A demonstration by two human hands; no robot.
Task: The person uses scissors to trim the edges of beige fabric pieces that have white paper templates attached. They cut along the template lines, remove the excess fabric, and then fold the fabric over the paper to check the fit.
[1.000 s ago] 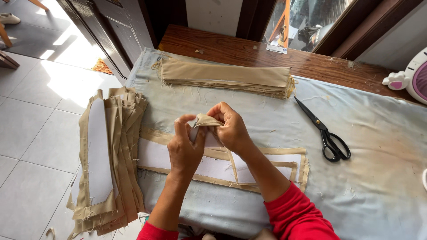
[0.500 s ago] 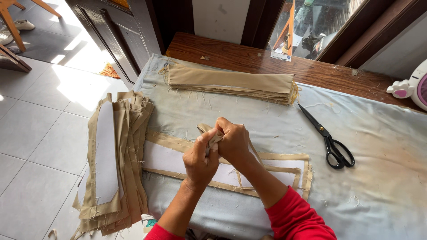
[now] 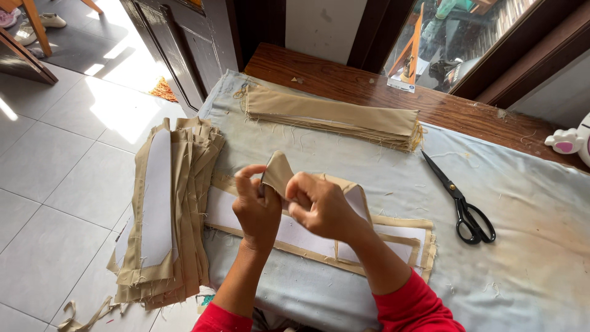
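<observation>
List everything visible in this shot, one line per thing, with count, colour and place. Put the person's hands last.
Fabric strip: one, tan, pinched between both hands.
Lined fabric pieces: a few, tan with white, flat under the hands.
Fabric stack: one pile, tan, white piece on top, table's left edge.
Folded fabric stack: one, tan, far side of table.
Scissors: one, black, right of the hands.
Table cloth: one, pale grey-blue, covering wooden table.
Left hand: gripping strip.
Right hand: gripping strip.

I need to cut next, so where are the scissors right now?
In the head view, the black scissors lie on the pale cloth-covered table, right of both hands, near the folded tan fabric stack.
</observation>
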